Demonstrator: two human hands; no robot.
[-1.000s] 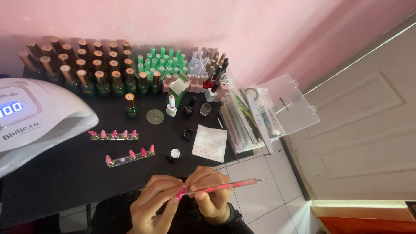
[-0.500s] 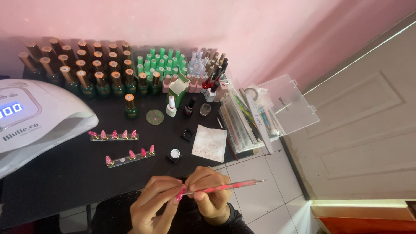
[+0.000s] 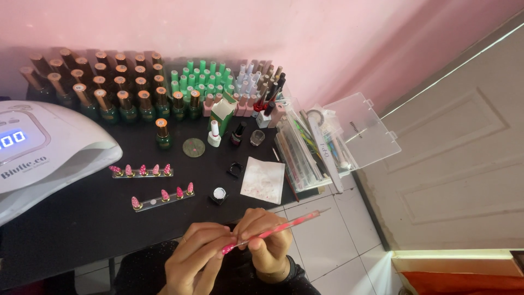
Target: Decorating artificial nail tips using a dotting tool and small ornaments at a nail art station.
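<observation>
My right hand (image 3: 268, 240) grips a slim pink dotting tool (image 3: 295, 221) that slants up to the right over the table's front edge. Its lower end meets a small pink nail tip (image 3: 227, 249) pinched in the fingers of my left hand (image 3: 195, 257). Both hands hover just in front of the black table (image 3: 82, 229). Two clear strips carry several pink nail tips: one further back (image 3: 141, 170), one nearer (image 3: 164, 196), which has an empty spot.
A white nail lamp (image 3: 43, 147) fills the left side. Rows of dark green polish bottles (image 3: 109, 87) and mint-capped bottles (image 3: 204, 79) line the back. A small pot (image 3: 219, 194), a white paper square (image 3: 263, 180) and an open clear tool box (image 3: 327, 147) lie right; a door (image 3: 464, 164) beyond.
The far end of the pink tool has tilted upward and drawn slightly left. My hands have stayed nearly in place, still together around the nail tip.
</observation>
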